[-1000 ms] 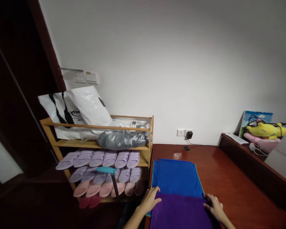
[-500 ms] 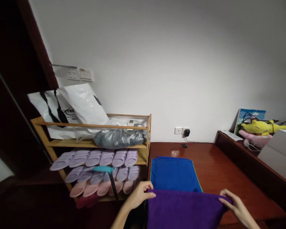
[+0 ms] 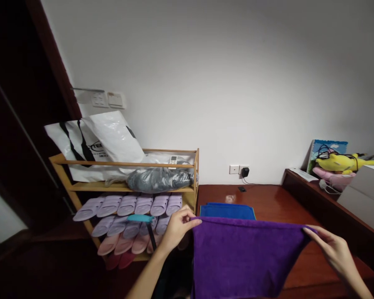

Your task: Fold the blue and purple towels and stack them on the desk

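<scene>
A purple towel [image 3: 243,257] hangs stretched between my two hands, its top edge nearly level. My left hand [image 3: 180,227] pinches the upper left corner between thumb and fingers. At the upper right corner, my right hand [image 3: 328,245] grips the cloth the same way. Behind it a folded blue towel [image 3: 227,211] with a green edge lies flat on the reddish-brown wooden tabletop [image 3: 268,203]. The purple cloth hides most of the blue one. The lower end of the purple towel runs out of view.
Left stands a wooden rack [image 3: 62,162] with several lilac slippers [image 3: 126,206], pink slippers [image 3: 109,244] and a white bag [image 3: 112,137]. A teal-topped item [image 3: 140,218] on a black stem is before it. Right, a raised ledge [image 3: 299,182] bears a yellow plush toy [image 3: 339,163] and white boxes [image 3: 367,187].
Both hands have risen and moved farther apart, pulling the purple towel up and wider. It now covers more of the blue towel. The view has shifted slightly.
</scene>
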Demonstrator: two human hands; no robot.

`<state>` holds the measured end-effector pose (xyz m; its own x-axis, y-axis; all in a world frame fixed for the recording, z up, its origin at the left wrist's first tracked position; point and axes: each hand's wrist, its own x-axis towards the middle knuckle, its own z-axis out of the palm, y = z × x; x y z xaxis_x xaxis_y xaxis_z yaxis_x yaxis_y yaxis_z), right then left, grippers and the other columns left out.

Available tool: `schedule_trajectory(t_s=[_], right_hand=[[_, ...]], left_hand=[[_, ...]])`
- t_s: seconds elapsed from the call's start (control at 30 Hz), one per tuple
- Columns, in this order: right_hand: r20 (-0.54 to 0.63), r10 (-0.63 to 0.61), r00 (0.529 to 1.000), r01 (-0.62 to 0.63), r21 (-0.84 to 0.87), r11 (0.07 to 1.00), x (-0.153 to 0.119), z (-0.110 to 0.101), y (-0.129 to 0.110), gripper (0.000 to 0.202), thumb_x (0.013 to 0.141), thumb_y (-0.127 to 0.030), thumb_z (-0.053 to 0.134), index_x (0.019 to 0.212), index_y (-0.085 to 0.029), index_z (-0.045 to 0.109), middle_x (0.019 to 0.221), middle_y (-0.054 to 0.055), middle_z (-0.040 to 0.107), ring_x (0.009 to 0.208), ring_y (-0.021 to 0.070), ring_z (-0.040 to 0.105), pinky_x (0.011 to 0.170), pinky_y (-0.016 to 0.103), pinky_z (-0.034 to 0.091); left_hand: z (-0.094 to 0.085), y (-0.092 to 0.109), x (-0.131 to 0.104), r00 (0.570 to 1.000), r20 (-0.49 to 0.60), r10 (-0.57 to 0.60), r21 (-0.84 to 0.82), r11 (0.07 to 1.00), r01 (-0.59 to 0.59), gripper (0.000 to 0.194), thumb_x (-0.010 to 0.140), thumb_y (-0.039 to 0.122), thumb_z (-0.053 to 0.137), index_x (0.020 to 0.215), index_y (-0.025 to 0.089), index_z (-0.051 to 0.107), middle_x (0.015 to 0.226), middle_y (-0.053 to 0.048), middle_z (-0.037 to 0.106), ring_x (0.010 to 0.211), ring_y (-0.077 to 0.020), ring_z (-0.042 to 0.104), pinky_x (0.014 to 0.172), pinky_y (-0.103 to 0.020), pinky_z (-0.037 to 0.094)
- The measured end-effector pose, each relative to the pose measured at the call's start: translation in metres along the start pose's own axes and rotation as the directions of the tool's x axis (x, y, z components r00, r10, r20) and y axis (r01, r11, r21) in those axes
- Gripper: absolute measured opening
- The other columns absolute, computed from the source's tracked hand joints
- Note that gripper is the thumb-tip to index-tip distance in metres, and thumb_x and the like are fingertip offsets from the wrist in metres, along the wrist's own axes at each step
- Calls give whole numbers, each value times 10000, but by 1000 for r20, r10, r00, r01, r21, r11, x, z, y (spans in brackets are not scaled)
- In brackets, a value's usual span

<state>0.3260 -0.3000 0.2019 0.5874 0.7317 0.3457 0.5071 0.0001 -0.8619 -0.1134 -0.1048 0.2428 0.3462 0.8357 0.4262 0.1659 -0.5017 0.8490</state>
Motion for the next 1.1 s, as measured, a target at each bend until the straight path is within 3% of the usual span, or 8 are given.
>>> schedule_trajectory(t_s=[0.2, 0.3, 0.37, 0.43, 0.6, 0.73, 0.9, 1.1], right_hand=[[14, -49, 999, 50, -51, 997, 13, 0, -10, 446, 577, -592, 692, 810, -216, 748, 925, 77, 721, 897, 270, 649, 870, 353, 511], [-5, 34, 999, -34, -30, 999, 20, 11, -15, 456, 591, -579, 693, 847, -205, 743, 788, 59, 717, 735, 221, 644, 642, 282, 526], [22, 133, 991, -134, 25, 991, 29, 22, -17, 491, 642, -578, 660, 915, -175, 725, 587, 27, 655, 515, 161, 564, 435, 249, 426], [79, 174, 982, -181, 93, 979, 43, 36, -15, 494, 680, -570, 635, 909, -138, 707, 479, -1, 579, 402, 116, 459, 378, 243, 343], [87, 209, 974, -221, 156, 963, 87, 84, 11, 511, 626, -559, 655, 850, -101, 675, 709, 102, 706, 500, 155, 586, 455, 260, 408], [68, 214, 974, -220, 85, 972, 112, 124, 39, 468, 628, -528, 625, 838, -112, 665, 744, 128, 720, 674, 229, 676, 528, 274, 455], [45, 155, 987, -153, -50, 987, 126, 159, 68, 354, 659, -477, 568, 819, -172, 646, 787, 109, 726, 828, 267, 682, 736, 348, 503], [124, 76, 989, -54, -176, 983, 128, 193, 101, 325, 707, -373, 517, 972, -207, 607, 952, 77, 720, 980, 240, 648, 868, 360, 484]], left_hand=[[0, 10, 15, 981, 64, -183, -55, 981, 186, 367, 621, 524, 727, 639, 165, 650, 470, 62, 446, 464, -80, 385, 454, -206, 276], [9, 6, 18, 963, 56, -265, -155, 950, 270, 428, 663, 559, 678, 774, 145, 669, 405, 70, 459, 346, -66, 362, 378, -198, 249], [15, 0, 24, 950, 53, -308, -212, 926, 312, 452, 674, 557, 670, 833, 133, 658, 418, 51, 520, 309, -71, 403, 351, -193, 262], [21, -9, 33, 937, 43, -347, -240, 907, 346, 459, 671, 547, 680, 848, 126, 643, 482, 14, 595, 328, -87, 482, 347, -187, 280], [41, -47, 68, 893, 32, -449, -216, 869, 445, 390, 746, 477, 665, 839, 103, 605, 711, -90, 692, 429, -113, 599, 334, -167, 234], [63, -85, 93, 829, 35, -559, -182, 812, 555, 294, 853, 383, 590, 917, 96, 588, 819, -80, 679, 565, -112, 635, 418, -174, 384], [84, -123, 114, 778, 57, -625, -135, 768, 627, 255, 897, 341, 540, 1052, 142, 577, 976, -38, 631, 803, -140, 620, 700, -321, 538], [97, -156, 128, 733, 104, -672, -51, 732, 679, 284, 885, 337, 556, 1100, 151, 564, 1066, -58, 608, 893, -170, 608, 770, -371, 527]])
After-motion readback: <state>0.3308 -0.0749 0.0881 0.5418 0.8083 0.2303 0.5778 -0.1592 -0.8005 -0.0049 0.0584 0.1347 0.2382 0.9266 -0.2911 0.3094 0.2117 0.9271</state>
